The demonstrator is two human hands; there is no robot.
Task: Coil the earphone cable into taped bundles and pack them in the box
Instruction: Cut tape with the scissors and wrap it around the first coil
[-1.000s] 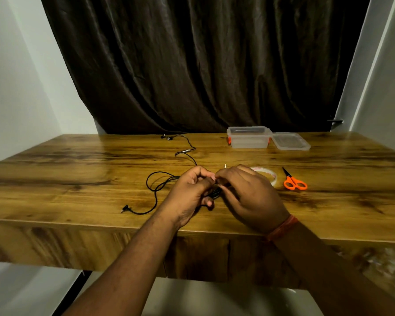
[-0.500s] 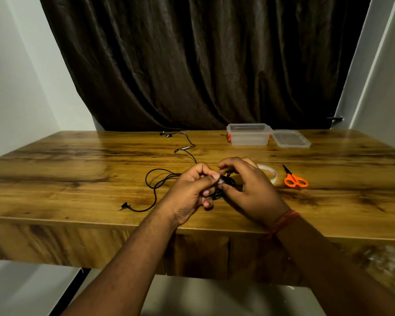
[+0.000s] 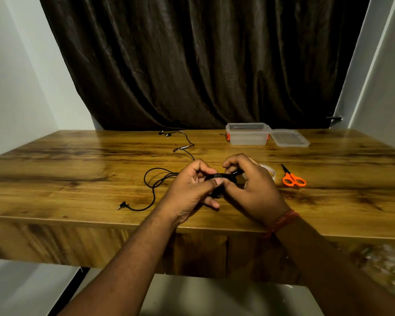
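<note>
Both hands over the table (image 3: 55, 179), near its front edge, meeting at the middle. Left hand (image 3: 189, 190) curled, thumb and forefinger pinched on a black coil (image 3: 219, 179) of earphone cable; other fingers folded beneath, one fingertip showing below the coil. Right hand (image 3: 253, 188) just beside it, fingers bent around the coil's right end, thumb and forefinger closed on the cable there. Coil held between the two hands, just above the wood; exact number of turns too dark to tell. An orange band (image 3: 283, 221) on the right wrist.

Loose cable (image 3: 154, 185) trailing left from the left hand, looping on the table and ending in an angled plug (image 3: 123, 204) near the front edge. Another stretch running back from the hands past an inline remote (image 3: 184, 147) to the earbuds (image 3: 164, 134) at the far edge, close to the curtain (image 3: 203, 65).

Tape roll (image 3: 270, 171) lying flat just behind the right hand, partly hidden by it. Orange scissors (image 3: 293, 180) to the right of the tape, blades shut and pointing away. Clear box (image 3: 248, 134) at the far right side, open, with orange clips at its ends; contents not clear. Lid (image 3: 290, 137) lying flat, touching the box's right side.
</note>
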